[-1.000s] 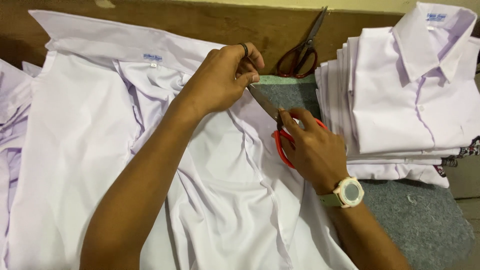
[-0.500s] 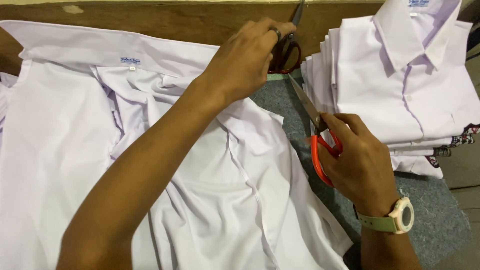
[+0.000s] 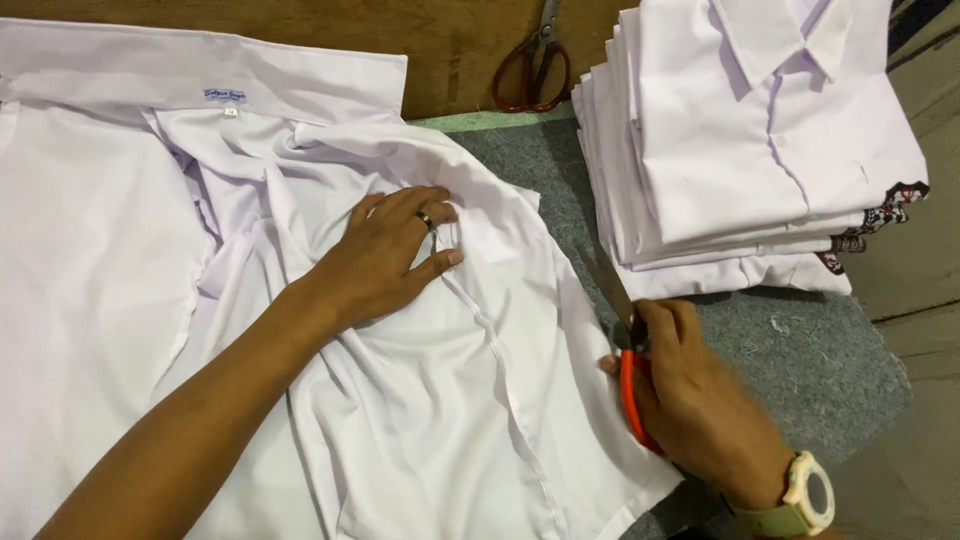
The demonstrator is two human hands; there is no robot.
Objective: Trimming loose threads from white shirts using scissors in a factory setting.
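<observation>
White shirt (image 3: 300,330) is lying open across the grey felt worktop (image 3: 800,350), its placket running under the left hand (image 3: 385,255), which is pressing flat with fingers spread and holding nothing. Right hand (image 3: 690,390) is gripping the red-handled scissors (image 3: 625,350), blades pointing up the shirt's right edge. Doing this well, I judge, means keeping the cloth taut and smooth, blades clear of the folded stack (image 3: 740,140)
</observation>
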